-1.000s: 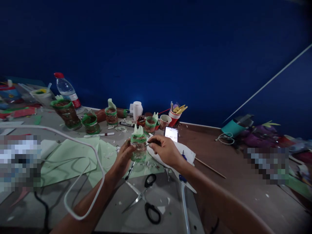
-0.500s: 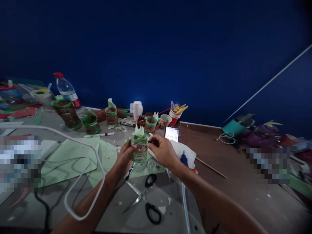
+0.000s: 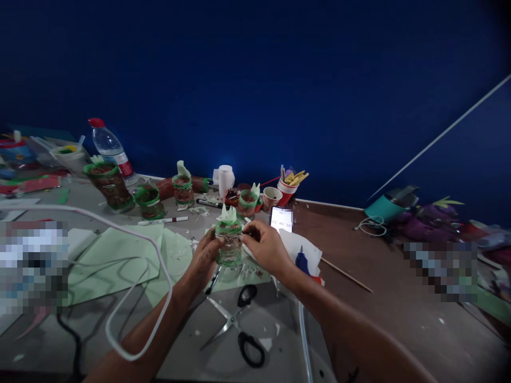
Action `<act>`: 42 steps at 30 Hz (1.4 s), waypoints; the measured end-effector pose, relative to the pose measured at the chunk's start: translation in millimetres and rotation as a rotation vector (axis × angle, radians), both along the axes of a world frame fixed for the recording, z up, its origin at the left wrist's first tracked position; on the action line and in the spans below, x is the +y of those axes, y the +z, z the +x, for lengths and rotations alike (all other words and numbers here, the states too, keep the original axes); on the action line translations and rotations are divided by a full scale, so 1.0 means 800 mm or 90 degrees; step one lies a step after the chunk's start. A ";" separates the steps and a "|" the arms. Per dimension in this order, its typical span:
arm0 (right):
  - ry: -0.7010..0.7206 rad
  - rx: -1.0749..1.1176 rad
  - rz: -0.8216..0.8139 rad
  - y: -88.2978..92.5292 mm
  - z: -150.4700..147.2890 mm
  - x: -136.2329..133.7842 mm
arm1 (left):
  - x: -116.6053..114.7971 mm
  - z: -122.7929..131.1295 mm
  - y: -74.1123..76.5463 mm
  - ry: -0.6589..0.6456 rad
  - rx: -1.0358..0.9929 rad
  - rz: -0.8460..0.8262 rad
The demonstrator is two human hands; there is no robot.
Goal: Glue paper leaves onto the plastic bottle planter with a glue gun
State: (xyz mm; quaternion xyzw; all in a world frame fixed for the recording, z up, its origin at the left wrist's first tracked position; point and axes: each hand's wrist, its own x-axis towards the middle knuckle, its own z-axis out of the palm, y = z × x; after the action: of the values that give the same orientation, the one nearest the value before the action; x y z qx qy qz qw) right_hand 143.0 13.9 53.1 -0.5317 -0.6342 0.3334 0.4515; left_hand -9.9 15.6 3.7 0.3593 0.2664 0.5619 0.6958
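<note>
Upright between my hands is a small cup (image 3: 229, 251) painted green and brown, with pointed pale-green paper pieces rising from its rim. My left hand (image 3: 204, 257) grips its left side, thumb on the front. At the cup's right side my right hand (image 3: 266, 248) is closed in a pinch; whatever its fingertips hold is too small to make out. A thin whitish line crosses the cup's front between the two thumbs. Below lie opened scissors (image 3: 232, 320) with black handles, and a black pen (image 3: 213, 280) close under the cup.
Similar painted cups (image 3: 183, 192) stand behind, near a plastic bottle (image 3: 109, 146). Pale-green paper sheets (image 3: 115, 266) and a looping white cable (image 3: 162, 255) lie left. A lit phone (image 3: 281, 218), a blue-tipped glue bottle (image 3: 302, 260) and a wooden stick (image 3: 347, 275) are right.
</note>
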 end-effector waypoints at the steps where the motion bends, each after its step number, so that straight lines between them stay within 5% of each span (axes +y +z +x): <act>1: 0.005 0.007 0.000 0.000 0.001 -0.001 | 0.000 0.000 0.000 0.000 0.000 0.000; 12: 0.098 0.216 -0.107 0.016 0.022 -0.017 | -0.003 0.001 0.006 0.010 0.010 -0.027; 23: 0.060 0.123 -0.063 0.014 0.038 -0.013 | -0.004 0.002 0.008 0.015 0.016 -0.015; 30: 0.085 0.169 -0.136 0.008 0.038 -0.015 | -0.003 0.002 0.004 0.009 0.007 -0.008; 36: 0.031 0.099 -0.018 0.011 0.046 -0.011 | 0.000 -0.001 -0.002 0.015 0.020 -0.007; 42: 0.093 0.306 -0.153 0.018 0.049 -0.013 | 0.001 -0.001 -0.003 0.015 0.025 -0.011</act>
State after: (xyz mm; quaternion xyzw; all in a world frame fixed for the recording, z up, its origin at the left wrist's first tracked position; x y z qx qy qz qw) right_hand 181.9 3.2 67.9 -0.4401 -0.5015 0.5541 0.4977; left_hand -10.9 16.1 1.0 0.3609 0.2893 0.5605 0.6869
